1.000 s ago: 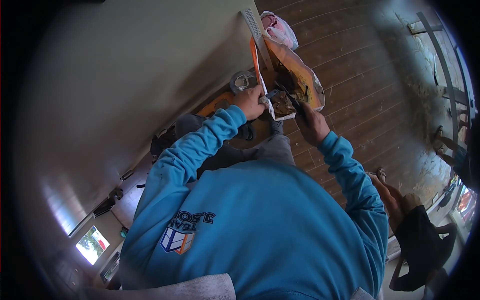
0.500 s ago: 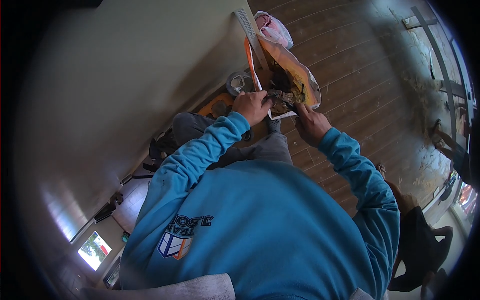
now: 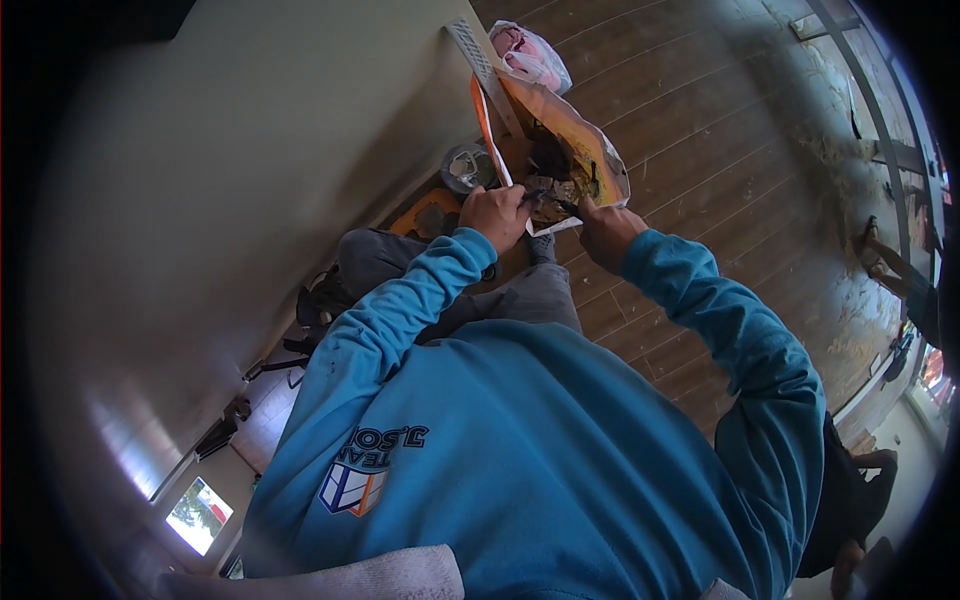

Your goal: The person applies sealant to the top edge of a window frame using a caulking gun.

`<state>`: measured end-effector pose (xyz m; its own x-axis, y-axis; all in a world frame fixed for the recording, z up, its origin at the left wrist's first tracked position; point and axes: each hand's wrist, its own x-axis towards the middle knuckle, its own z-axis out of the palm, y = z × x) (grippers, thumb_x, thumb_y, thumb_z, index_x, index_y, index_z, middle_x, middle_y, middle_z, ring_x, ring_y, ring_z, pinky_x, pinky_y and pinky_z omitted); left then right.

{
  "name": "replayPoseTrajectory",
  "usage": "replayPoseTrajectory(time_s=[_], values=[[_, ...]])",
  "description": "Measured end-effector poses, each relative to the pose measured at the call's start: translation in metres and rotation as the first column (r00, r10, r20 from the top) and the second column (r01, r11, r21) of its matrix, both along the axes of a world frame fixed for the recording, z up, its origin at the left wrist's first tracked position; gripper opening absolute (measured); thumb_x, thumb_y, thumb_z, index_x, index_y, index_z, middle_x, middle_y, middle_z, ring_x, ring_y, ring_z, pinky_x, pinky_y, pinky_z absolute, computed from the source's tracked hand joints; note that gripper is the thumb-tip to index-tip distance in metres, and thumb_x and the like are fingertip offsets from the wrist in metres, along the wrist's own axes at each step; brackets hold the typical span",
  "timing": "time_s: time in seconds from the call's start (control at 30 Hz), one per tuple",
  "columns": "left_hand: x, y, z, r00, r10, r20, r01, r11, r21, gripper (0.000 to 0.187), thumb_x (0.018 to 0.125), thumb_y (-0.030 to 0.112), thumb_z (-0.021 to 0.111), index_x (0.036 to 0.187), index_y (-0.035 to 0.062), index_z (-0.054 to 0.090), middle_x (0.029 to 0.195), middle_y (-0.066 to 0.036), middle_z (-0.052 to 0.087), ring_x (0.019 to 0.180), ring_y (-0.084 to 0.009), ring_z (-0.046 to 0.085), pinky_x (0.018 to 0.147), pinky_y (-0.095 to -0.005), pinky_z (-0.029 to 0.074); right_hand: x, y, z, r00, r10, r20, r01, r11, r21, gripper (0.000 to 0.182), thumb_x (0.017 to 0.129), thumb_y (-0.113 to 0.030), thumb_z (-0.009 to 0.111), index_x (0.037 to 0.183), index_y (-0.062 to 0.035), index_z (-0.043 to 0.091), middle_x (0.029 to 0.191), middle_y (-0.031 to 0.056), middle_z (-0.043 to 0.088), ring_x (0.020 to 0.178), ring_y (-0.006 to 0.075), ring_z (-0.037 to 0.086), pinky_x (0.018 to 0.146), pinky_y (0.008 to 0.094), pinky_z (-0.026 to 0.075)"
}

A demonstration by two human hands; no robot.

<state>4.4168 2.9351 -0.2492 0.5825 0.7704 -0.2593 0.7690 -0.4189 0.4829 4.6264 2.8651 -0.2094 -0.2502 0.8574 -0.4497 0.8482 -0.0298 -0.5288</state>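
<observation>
An orange-and-white bag (image 3: 606, 160) stands open in front of me, with dark scraps and debris (image 3: 552, 165) inside. My left hand (image 3: 493, 215) is closed at its near left edge, fingertips pinched on a small dark piece (image 3: 534, 196) over the opening. From the right, my right hand (image 3: 608, 236) reaches to the near rim, its fingers closed round a thin dark tool (image 3: 570, 208) that points toward the left hand. What kind of tool it is, I cannot tell, as the fingers cover most of it.
A clear round container (image 3: 467, 168) stands left of the bag, by the wall (image 3: 250, 200). Beyond are a perforated strip (image 3: 470, 50) leaning there and a white plastic bag (image 3: 532, 58) with pink contents. Wood-plank floor (image 3: 690, 150) stretches right; another person (image 3: 850, 490) is at lower right.
My right hand has turned and come in closer to the bag's rim and the left hand. The left hand keeps its pinch. The view has shifted slightly.
</observation>
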Motion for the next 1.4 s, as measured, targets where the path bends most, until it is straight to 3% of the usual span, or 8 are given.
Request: replayPoseTrajectory(time_s=[0.17,0.47,0.53,0.83,0.97,1.03,1.1,1.4], values=[[0.001,0.001,-0.011,0.997,-0.016,-0.074,0.016,1.000,-0.001,0.023,0.087,0.029,0.056,0.080,0.0076,0.059,0.074,-0.013,0.065,0.074,-0.0341,0.062,0.074,-0.0448,0.042,-0.015,0.009,-0.041,1.000,-0.031,-0.006,0.031,0.999,0.014,0.023,0.084,-0.012,0.052,0.100,0.0027,0.045,0.067,0.0225,0.061,0.067,0.0393,0.064,0.058,0.0480,0.051],[-0.003,-0.001,-0.037,0.992,-0.011,-0.123,0.014,1.000,0.020,0.024,0.087,0.030,0.057,0.079,0.0077,0.061,0.075,-0.014,0.066,0.076,-0.0334,0.062,0.074,-0.0446,0.043,-0.011,-0.003,-0.046,0.996,-0.066,-0.052,0.067,0.998,0.020,0.022,0.085,-0.013,0.048,0.100,0.0030,0.047,0.071,0.0250,0.062,0.071,0.0413,0.064,0.063,0.0481,0.052],[0.000,0.001,-0.040,0.992,-0.014,-0.126,0.017,1.000,0.021,0.024,0.086,0.030,0.057,0.080,0.0080,0.062,0.076,-0.014,0.066,0.076,-0.0335,0.062,0.074,-0.0447,0.043,-0.014,0.005,-0.048,0.998,-0.068,-0.005,0.066,0.988,-0.139,0.028,0.085,-0.014,0.043,0.105,0.0048,0.051,0.087,0.0281,0.064,0.082,0.0418,0.065,0.073,0.0477,0.051],[0.009,0.003,-0.043,0.979,-0.015,-0.204,0.011,1.000,-0.021,0.024,0.087,0.032,0.056,0.081,0.0092,0.062,0.078,-0.014,0.066,0.081,-0.0338,0.063,0.079,-0.0439,0.042,-0.021,0.009,-0.056,0.995,-0.094,0.038,0.097,0.990,-0.100,0.031,0.087,-0.015,0.043,0.109,0.0048,0.052,0.089,0.0261,0.065,0.081,0.0393,0.066,0.071,0.0459,0.053],[0.007,-0.002,-0.051,0.980,-0.052,-0.195,0.045,0.998,-0.040,0.024,0.087,0.032,0.055,0.080,0.0093,0.062,0.078,-0.015,0.066,0.081,-0.0340,0.062,0.079,-0.0440,0.042,-0.014,0.002,-0.045,0.990,-0.131,0.051,0.135,0.985,-0.105,0.033,0.086,-0.016,0.045,0.111,0.0046,0.052,0.089,0.0248,0.066,0.081,0.0390,0.066,0.071,0.0456,0.053],[0.015,0.005,-0.052,0.982,-0.068,-0.177,0.064,0.998,-0.029,0.025,0.087,0.032,0.055,0.080,0.0091,0.061,0.078,-0.015,0.066,0.081,-0.0342,0.062,0.079,-0.0439,0.042,-0.013,0.000,-0.064,0.983,-0.182,0.011,0.182,0.983,-0.006,0.027,0.083,-0.016,0.052,0.101,0.0040,0.051,0.074,0.0246,0.063,0.073,0.0405,0.065,0.063,0.0478,0.052],[0.013,0.009,-0.050,0.984,-0.055,-0.167,0.054,0.998,-0.007,0.025,0.085,0.033,0.058,0.081,0.0089,0.063,0.077,-0.016,0.065,0.077,-0.0373,0.062,0.071,-0.0483,0.046,-0.012,0.004,-0.077,0.987,-0.160,0.016,0.159,0.987,0.005,0.027,0.083,-0.017,0.052,0.100,0.0039,0.051,0.073,0.0254,0.063,0.072,0.0402,0.065,0.063,0.0477,0.052],[0.017,0.017,-0.048,0.988,-0.054,-0.148,0.053,0.999,-0.008,0.030,0.086,0.038,0.056,0.081,0.0087,0.062,0.078,-0.017,0.065,0.077,-0.0381,0.061,0.071,-0.0490,0.046,-0.008,0.007,-0.079,0.982,-0.191,-0.007,0.191,0.981,-0.015,0.028,0.083,-0.019,0.052,0.100,0.0036,0.051,0.074,0.0254,0.063,0.073,0.0412,0.064,0.064,0.0484,0.051]])
